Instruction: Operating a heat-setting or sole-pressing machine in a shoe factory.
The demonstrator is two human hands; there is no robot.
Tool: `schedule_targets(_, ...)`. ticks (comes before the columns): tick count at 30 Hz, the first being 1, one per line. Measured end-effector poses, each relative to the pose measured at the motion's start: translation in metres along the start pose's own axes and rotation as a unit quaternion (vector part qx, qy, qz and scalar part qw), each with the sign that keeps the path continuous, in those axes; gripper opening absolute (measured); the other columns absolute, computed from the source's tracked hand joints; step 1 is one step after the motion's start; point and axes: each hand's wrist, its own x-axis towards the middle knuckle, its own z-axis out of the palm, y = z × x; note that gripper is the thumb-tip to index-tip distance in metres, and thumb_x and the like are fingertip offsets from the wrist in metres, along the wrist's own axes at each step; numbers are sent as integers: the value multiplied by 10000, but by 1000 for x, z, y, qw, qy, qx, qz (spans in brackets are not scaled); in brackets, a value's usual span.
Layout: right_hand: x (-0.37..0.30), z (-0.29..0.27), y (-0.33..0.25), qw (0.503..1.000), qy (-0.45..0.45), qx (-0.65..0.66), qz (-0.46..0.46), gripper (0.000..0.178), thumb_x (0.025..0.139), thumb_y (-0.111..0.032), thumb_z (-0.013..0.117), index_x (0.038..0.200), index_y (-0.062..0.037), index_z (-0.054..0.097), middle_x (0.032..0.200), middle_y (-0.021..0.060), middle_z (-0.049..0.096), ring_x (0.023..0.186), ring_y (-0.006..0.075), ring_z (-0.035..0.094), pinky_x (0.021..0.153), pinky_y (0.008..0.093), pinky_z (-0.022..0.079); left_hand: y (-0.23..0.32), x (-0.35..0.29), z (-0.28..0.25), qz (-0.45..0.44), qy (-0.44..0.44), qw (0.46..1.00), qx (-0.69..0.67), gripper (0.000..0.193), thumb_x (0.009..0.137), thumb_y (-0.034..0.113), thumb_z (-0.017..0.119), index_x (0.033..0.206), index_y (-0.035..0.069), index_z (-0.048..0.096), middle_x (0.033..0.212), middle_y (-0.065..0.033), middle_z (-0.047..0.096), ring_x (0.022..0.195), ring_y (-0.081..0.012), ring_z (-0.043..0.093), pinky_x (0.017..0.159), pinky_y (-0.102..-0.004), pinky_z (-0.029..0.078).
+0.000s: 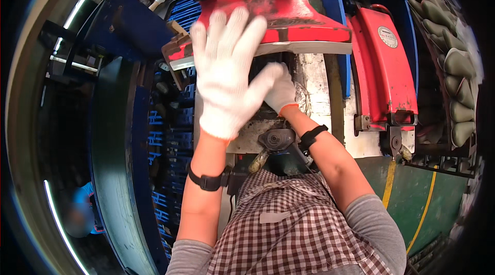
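My left hand [224,76], in a white knit glove with an orange cuff, is raised with its fingers spread and nothing in it. It overlaps the front of a red machine head [309,20] with a pale metal lower edge [317,47]; whether it touches that head I cannot tell. Lower and to the right, my right hand [281,92], gloved the same way, reaches in beneath the metal edge. The left thumb and blur hide its fingers, so any thing held there cannot be made out. Below it is a metal work surface [313,76].
A dark round fitting [277,140] sits close to my apron. On the right stands a second red machine [388,63] beside a blue panel [337,12]. Olive, shoe-shaped pieces [456,79] fill a rack beyond it. A long conveyor [114,141] runs at left; another person [85,210] is past it.
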Motion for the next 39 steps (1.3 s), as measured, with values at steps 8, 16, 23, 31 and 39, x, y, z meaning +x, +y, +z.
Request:
schedule_targets(8,-58,-44,-10,720,-166,665,108,732,953,-178,636,1595,51,369,1521,162,545,1354,223,560,1143,355,434,3,-220,-17,-561,75,614,-550,752,1034,342,649,1616,-14,331,1563,-194,499,1413,-307,523,1203,-466,393)
schedule_targets(16,-135,-41,-73,913,-270,169,-257,647,931,-301,705,1523,-93,545,1623,238,420,1559,434,295,1271,496,252,-13,-263,-30,-554,229,393,-698,696,876,346,612,1485,22,512,1399,-181,643,1234,-341,664,1088,-481,540)
schedule_targets(23,-134,-22,-13,976,-37,0,-215,434,891,-187,734,1315,-105,690,1436,180,596,1441,443,453,1197,534,365,-130,-389,-33,-799,301,315,-416,281,823,190,747,1089,112,700,1049,-49,696,933,-222,685,860,-397,585)
schedule_targets(31,-137,-20,-24,971,-27,-37,-235,249,877,-52,689,1123,-53,727,1086,165,698,1117,407,627,1013,492,485,-310,-514,-37,-790,222,571,-35,481,778,262,831,1194,48,721,1218,-140,704,1014,-306,667,898,-433,540)
schedule_targets(39,-137,-13,-14,977,-51,-45,-202,225,839,-38,701,1055,-69,756,997,156,702,998,378,651,909,476,512,-298,-520,-16,-736,-167,632,176,872,1025,483,572,1693,135,133,1580,-330,424,1468,-447,436,1210,-493,374)
